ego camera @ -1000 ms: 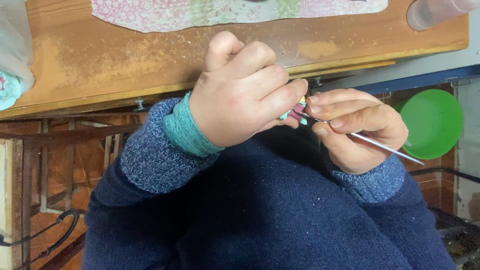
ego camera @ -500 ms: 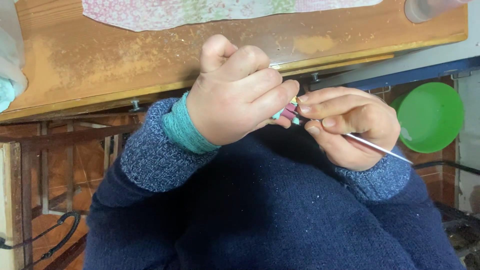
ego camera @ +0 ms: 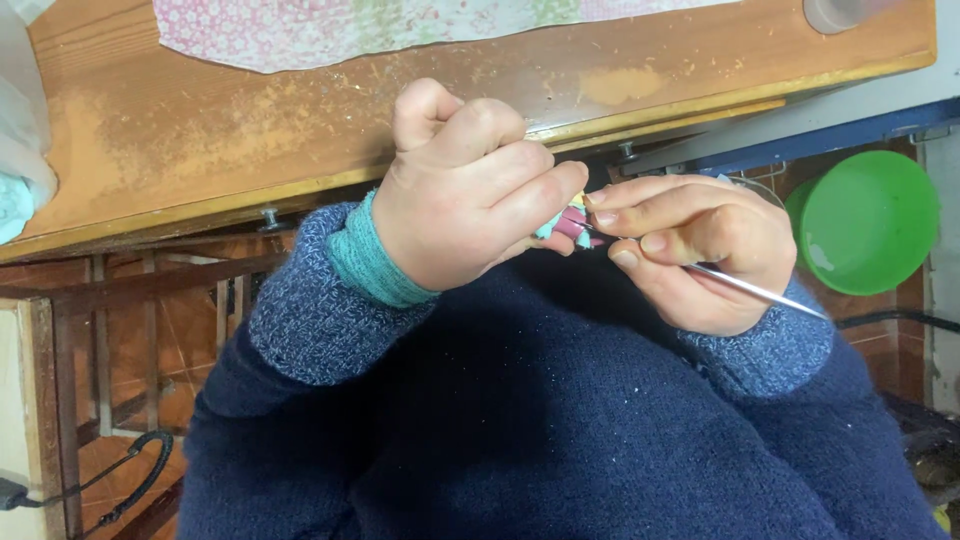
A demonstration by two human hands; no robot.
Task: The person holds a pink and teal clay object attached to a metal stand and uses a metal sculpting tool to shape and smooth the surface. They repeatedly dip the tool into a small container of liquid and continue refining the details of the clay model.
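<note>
A worn wooden table (ego camera: 200, 150) fills the top of the view, with a pale flowered cloth (ego camera: 400, 25) lying along its far side and a scrap of white and light blue material (ego camera: 20, 170) at its left edge. Under the table edge a green plastic bowl (ego camera: 868, 220) sits on the right, and a black cable (ego camera: 130, 475) curls on the tiled floor at lower left.

In front of a dark blue sweater (ego camera: 560, 420), the two hands meet just below the table edge. The left hand (ego camera: 470, 195), with a teal cuff showing at the wrist, has its grip curled together around a small piece of pink, teal and yellow yarn work (ego camera: 565, 222), most of which is hidden behind the fingers. The right hand (ego camera: 695, 245) has its grip clamped on a thin metal crochet hook (ego camera: 755, 290), pinched between thumb and fingertips; the tip of the hook reaches into the yarn work, and its shaft runs out past the right wrist.
</note>
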